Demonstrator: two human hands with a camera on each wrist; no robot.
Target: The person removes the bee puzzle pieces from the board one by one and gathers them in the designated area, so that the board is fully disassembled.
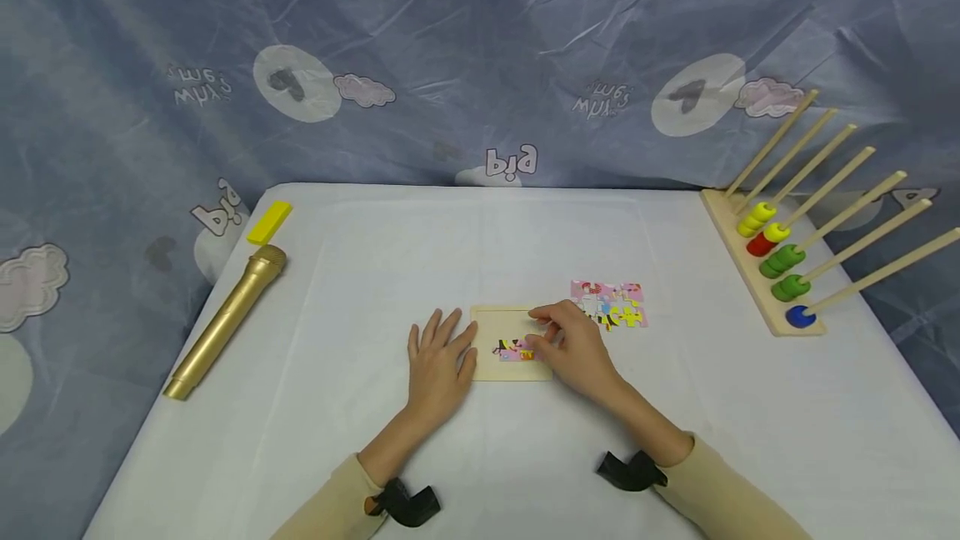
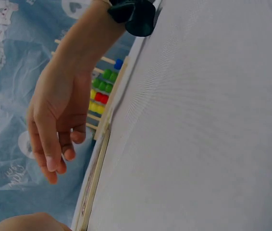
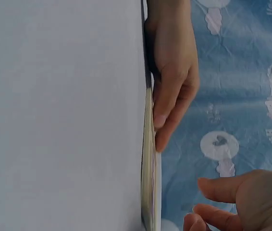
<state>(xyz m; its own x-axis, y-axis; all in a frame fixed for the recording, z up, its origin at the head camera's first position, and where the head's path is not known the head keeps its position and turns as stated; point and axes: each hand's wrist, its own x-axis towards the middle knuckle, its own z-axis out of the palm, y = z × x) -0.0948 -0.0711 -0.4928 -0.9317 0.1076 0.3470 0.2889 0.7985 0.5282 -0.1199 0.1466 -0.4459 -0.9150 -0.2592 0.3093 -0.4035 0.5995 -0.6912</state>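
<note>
A pale wooden puzzle board (image 1: 497,321) lies on the table, with a few joined picture pieces (image 1: 513,350) in its lower middle. My left hand (image 1: 437,369) rests at the board's left edge, fingers spread and thumb against the rim. Over the board's right side hovers my right hand (image 1: 577,354), thumb and forefinger apart. Both wrist views show nothing between the right fingers; in the left wrist view that hand (image 2: 59,106) hangs loosely bent above the board. Just beyond it lies a cluster of colourful jigsaw pieces (image 1: 632,296), partly hidden by the right hand.
A gold microphone (image 1: 225,325) lies at the table's left side, with a yellow block (image 1: 269,222) behind it. At the right stands a wooden peg rack (image 1: 757,290) with coloured beads, its long pegs leaning outward. A patterned blue-grey cloth (image 1: 450,48) hangs behind the white table.
</note>
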